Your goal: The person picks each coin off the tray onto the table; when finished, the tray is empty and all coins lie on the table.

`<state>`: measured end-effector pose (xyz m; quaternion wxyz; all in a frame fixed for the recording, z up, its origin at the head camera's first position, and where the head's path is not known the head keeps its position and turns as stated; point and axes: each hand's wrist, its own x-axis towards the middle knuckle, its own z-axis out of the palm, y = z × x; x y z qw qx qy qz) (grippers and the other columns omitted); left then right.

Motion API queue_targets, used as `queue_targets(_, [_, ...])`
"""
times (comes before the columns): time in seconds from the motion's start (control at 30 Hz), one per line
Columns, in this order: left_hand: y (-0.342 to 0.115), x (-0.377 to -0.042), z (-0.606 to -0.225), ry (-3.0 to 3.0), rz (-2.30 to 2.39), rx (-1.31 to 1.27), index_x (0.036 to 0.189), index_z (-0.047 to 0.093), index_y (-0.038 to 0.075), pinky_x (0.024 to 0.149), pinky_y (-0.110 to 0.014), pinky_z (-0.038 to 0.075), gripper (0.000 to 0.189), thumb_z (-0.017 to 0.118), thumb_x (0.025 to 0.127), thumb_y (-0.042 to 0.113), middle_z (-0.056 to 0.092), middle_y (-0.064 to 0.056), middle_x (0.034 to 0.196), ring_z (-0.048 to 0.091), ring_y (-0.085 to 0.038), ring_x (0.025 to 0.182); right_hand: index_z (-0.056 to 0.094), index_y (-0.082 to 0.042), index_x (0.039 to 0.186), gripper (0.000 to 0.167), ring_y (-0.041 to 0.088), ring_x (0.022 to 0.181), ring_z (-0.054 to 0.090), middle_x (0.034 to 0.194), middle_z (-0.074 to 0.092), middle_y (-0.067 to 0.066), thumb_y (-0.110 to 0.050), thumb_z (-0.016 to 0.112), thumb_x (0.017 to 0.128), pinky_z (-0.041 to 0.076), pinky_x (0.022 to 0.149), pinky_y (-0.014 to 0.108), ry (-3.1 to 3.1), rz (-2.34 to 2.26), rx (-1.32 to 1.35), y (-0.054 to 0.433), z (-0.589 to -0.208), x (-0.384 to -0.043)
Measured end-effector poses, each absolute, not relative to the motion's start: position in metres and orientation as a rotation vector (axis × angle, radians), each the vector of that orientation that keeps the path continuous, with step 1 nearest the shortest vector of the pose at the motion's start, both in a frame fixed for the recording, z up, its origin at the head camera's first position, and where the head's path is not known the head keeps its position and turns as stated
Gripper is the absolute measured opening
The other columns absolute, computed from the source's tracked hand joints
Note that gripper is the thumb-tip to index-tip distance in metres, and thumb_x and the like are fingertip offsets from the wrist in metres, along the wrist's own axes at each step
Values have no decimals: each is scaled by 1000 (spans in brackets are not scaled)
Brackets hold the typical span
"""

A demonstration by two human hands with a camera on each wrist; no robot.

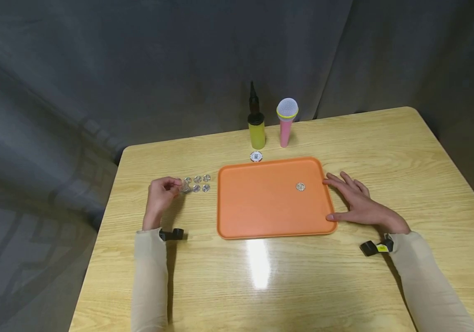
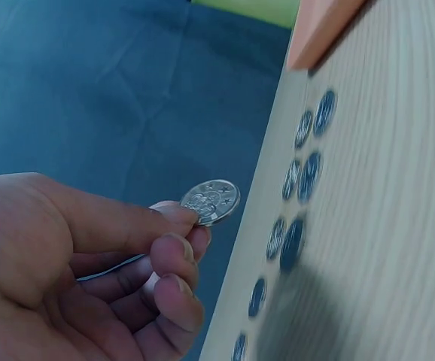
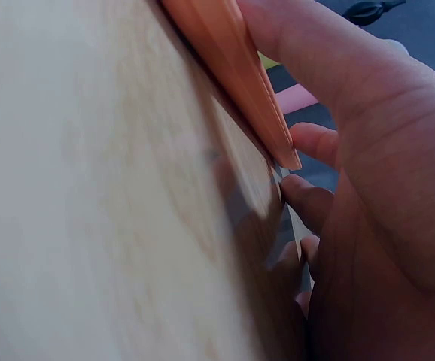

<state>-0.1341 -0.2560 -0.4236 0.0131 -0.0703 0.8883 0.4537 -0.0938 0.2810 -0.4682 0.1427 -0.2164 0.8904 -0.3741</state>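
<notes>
My left hand (image 1: 160,196) pinches a silver coin (image 2: 219,197) between thumb and fingertips, above the table at the left. Several more silver coins (image 1: 206,188) lie flat in two rows beside and below it. An orange tray (image 1: 274,234) lies right of the rows, with a single coin (image 1: 301,186) on its right half. Against the tray's right rim rests my right hand (image 1: 354,203), its thumb and index finger spread along the edge and the other fingers extended over the table. In the right wrist view the thumb (image 3: 289,34) touches the tray's side (image 3: 229,56).
Behind the tray stand a yellow-green pump with a black nozzle (image 1: 257,133) and a pink toy microphone (image 1: 285,131). A white poker chip (image 1: 256,157) lies between the pump and the tray's back rim. A dark curtain (image 1: 178,69) hangs behind the wooden table (image 1: 220,286).
</notes>
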Motion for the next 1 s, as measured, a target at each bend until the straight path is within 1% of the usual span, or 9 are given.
queue_targets(0.17, [-270, -133, -428, 2772, 1395, -333, 101, 70, -13, 59, -17, 52, 15, 58, 92, -9, 69, -21, 91, 57, -2, 63, 32, -14, 155, 93, 47, 154, -9, 166, 15, 23, -33, 83, 80, -5, 113, 71, 2571, -1082, -632, 281, -468, -95])
queue_targets(0.33, [-276, -133, -433, 2756, 1351, -417, 101, 70, -11, 59, -18, 53, 14, 60, 92, -7, 68, -16, 88, 57, -4, 63, 32, -14, 154, 92, 47, 154, -9, 166, 15, 24, -33, 83, 80, -5, 112, 71, 2572, -1086, -636, 281, -468, -96])
queue_targets(0.43, [-279, -134, -436, 2756, 1333, -435, 101, 70, -11, 58, -19, 53, 14, 60, 92, -6, 68, -14, 87, 58, -5, 63, 32, -14, 155, 93, 47, 154, -9, 166, 15, 23, -33, 83, 80, -5, 113, 71, 2571, -1082, -630, 281, -469, -96])
queue_targets(0.77, [-282, -135, -444, 2787, 1353, -431, 97, 70, -12, 52, -15, 47, 14, 62, 87, -7, 64, -1, 74, 56, -4, 58, 32, -14, 154, 93, 47, 154, -9, 166, 15, 23, -33, 83, 80, -5, 113, 71, 2573, -1079, -631, 281, -468, -95])
queue_targets(0.93, [-282, -136, -448, 2800, 1373, -454, 96, 70, -12, 51, -14, 46, 14, 64, 85, -6, 63, 2, 72, 55, -1, 57, 32, -14, 154, 93, 46, 155, -9, 166, 16, 23, -35, 83, 79, -5, 113, 71, 2573, -1073, -618, 280, -468, -94])
queue_targets(1.0, [-282, -137, -449, 2808, 1383, -461, 96, 71, -13, 51, -13, 46, 15, 65, 85, -5, 65, -1, 73, 54, 1, 57, 32, -14, 154, 93, 46, 155, -9, 166, 16, 23, -35, 83, 79, -4, 113, 71, 2574, -1072, -618, 280, -468, -94])
